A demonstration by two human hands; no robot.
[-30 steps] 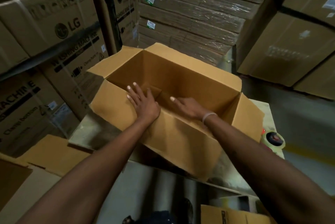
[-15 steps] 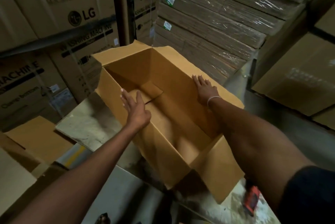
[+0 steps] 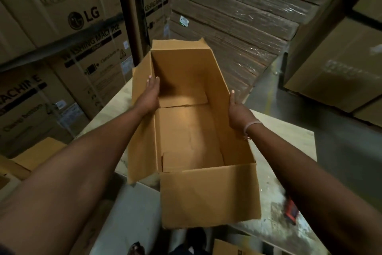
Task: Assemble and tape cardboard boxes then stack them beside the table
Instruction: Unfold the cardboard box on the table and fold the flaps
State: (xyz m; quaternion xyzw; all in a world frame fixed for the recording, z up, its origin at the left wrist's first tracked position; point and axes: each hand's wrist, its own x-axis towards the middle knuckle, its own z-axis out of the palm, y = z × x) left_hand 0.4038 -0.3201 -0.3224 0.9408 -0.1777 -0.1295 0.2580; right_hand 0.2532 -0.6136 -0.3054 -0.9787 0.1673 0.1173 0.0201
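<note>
Left hand [image 3: 150, 95] and right hand [image 3: 237, 110] are pressing flat, fingers extended, against opposite walls of the open box [image 3: 192, 130] (top flaps unfolded); even pressure is advisable.

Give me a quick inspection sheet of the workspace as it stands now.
Surface: pale worn table, scuffed near its front edge.
Job's things: open cardboard box, flaps up, inside bare, held over the table's left edge.
Clutter: red-orange tool, part hidden by the right arm.
Hands: left hand on the left wall; right hand on the right wall.
Cables: nothing seen.
Surroundings: LG washing machine cartons; wrapped flat cardboard stacks.
</note>
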